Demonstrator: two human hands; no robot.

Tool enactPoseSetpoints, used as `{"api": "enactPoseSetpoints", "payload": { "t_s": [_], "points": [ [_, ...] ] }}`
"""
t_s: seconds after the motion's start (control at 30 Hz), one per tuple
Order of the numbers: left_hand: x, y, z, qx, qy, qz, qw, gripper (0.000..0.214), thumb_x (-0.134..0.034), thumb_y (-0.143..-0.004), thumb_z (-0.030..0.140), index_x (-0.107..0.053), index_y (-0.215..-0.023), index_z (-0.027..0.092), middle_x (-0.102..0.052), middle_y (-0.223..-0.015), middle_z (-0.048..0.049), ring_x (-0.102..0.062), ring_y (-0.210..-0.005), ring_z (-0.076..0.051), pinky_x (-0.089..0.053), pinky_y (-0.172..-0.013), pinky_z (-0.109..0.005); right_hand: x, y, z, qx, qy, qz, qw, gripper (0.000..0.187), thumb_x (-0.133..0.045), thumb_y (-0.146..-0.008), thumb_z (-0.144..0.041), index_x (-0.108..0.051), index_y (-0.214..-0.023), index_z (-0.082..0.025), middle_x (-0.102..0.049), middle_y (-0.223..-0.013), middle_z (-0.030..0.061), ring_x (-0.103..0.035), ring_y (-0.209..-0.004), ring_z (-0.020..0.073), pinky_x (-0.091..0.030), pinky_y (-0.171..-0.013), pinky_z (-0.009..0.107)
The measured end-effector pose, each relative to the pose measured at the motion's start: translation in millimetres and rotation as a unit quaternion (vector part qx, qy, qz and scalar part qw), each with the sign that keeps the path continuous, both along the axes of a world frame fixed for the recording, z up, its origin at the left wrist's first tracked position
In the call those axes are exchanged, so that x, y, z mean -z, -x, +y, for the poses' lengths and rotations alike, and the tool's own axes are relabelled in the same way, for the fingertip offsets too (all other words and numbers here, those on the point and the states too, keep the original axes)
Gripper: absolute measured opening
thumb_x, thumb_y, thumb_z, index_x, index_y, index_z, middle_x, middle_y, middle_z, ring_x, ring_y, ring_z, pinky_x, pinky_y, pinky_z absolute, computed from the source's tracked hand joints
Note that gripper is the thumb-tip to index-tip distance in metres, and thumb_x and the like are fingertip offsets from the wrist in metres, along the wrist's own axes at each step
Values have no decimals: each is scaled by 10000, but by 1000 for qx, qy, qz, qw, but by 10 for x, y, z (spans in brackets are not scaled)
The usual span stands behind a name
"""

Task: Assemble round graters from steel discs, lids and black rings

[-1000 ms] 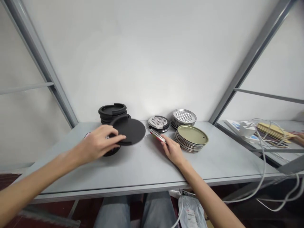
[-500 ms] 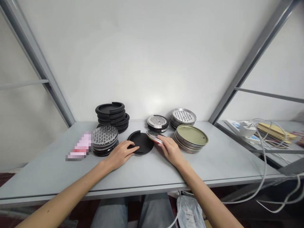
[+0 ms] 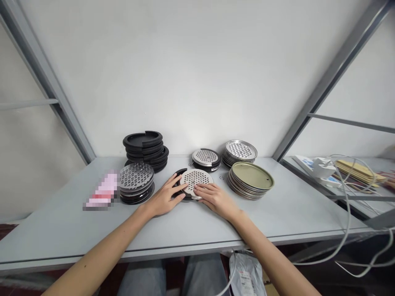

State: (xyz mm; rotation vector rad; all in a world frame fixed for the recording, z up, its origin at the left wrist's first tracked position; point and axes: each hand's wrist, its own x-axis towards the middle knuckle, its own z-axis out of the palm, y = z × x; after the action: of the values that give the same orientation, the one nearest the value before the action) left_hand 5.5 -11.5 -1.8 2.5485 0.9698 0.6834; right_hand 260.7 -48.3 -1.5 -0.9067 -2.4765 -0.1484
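Note:
A silvery perforated grater disc (image 3: 191,176) lies at the front middle of the table, seated in a round black holder (image 3: 181,171) whose raised rim shows on the left. My left hand (image 3: 166,195) rests against the holder's left side, fingers spread, with fingertips reaching the disc's edge. My right hand (image 3: 216,199) lies over the disc's right front part, its fingers stretched flat on the metal. Left of my left hand stands a stack of grey grater discs (image 3: 136,177). To the right of my right hand is a stack of discs topped by an olive-gold plate (image 3: 251,176).
Black holders (image 3: 143,142) are piled at the back left. Behind my hands sits a pile of discs in black holders (image 3: 206,157), beside a stack of shiny grater discs (image 3: 239,150). A blurred pink item (image 3: 103,191) lies left. White cables (image 3: 345,205) hang at the right.
The tilted disc in my right hand has come down leftward, flat into the black holder. My right hand now lies on top of it; my left hand stays at the holder, fingers spread.

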Motion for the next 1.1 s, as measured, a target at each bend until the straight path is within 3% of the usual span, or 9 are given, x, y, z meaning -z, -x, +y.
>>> {"api": "enactPoseSetpoints", "payload": {
  "t_s": [0.17,0.3,0.4,0.47,0.57,0.7,0.9,1.1],
  "points": [
    [24,6,5,-7,0,-38,999,450,-566,-868,410,-557,-1293,264,-357,-1484,-66,-240,-1401,-290,-284,-1126,-486,-8,15,-48,12,64,51,997,402,-549,-884,-352,-558,-1266,-227,-556,-1325,92,-425,-1300,261,-407,-1036,460],
    [12,5,11,0,-1,-68,998,418,-643,-809,388,-639,-1198,236,-435,-1431,-92,-327,-1365,-296,-313,-1114,-476,81,-56,3,136,71,155,976,423,-498,-897,-395,-556,-1250,-170,-423,-1429,145,-405,-1307,280,-365,-1063,477],
    [-5,20,0,14,2,-71,997,419,-688,-766,393,-671,-1150,225,-428,-1435,-103,-398,-1324,-297,-334,-1107,-441,162,-109,75,195,103,197,955,431,-442,-920,-395,-534,-1264,-151,-512,-1345,162,-494,-1227,266,-403,-1029,466],
    [-9,31,-6,10,6,-63,998,510,-715,-734,415,-637,-1201,225,-383,-1463,-108,-405,-1317,-307,-337,-1105,-438,190,-125,103,190,127,196,954,451,-428,-925,-407,-520,-1284,-151,-564,-1292,152,-524,-1197,261,-413,-1021,462],
    [-4,41,-5,-6,15,-47,999,653,-721,-718,455,-550,-1303,220,-324,-1495,-115,-360,-1342,-323,-323,-1109,-459,195,-132,108,175,141,178,958,501,-420,-925,-438,-495,-1324,-144,-528,-1342,154,-490,-1245,270,-391,-1044,472],
    [11,50,12,0,22,-42,999,664,-716,-719,483,-556,-1299,201,-325,-1493,-127,-338,-1355,-321,-294,-1121,-462,187,-136,97,158,145,139,967,597,-433,-910,-487,-422,-1390,-130,-429,-1423,164,-407,-1318,285,-352,-1075,489],
    [34,62,32,-2,41,-66,997,710,-757,-665,507,-579,-1267,176,-356,-1478,-126,-390,-1324,-321,-305,-1117,-455,148,-100,192,146,130,74,978,647,-407,-910,-520,-377,-1419,-122,-397,-1447,150,-338,-1355,309,-288,-1108,513],
    [79,45,60,-33,36,-74,996,807,-760,-677,478,-450,-1372,209,-306,-1504,-115,-339,-1353,-321,-287,-1119,-481,109,129,395,141,130,72,979,596,-318,-944,-483,-430,-1385,-97,-422,-1427,170,-342,-1357,298,-283,-1120,486]
  ]
}}
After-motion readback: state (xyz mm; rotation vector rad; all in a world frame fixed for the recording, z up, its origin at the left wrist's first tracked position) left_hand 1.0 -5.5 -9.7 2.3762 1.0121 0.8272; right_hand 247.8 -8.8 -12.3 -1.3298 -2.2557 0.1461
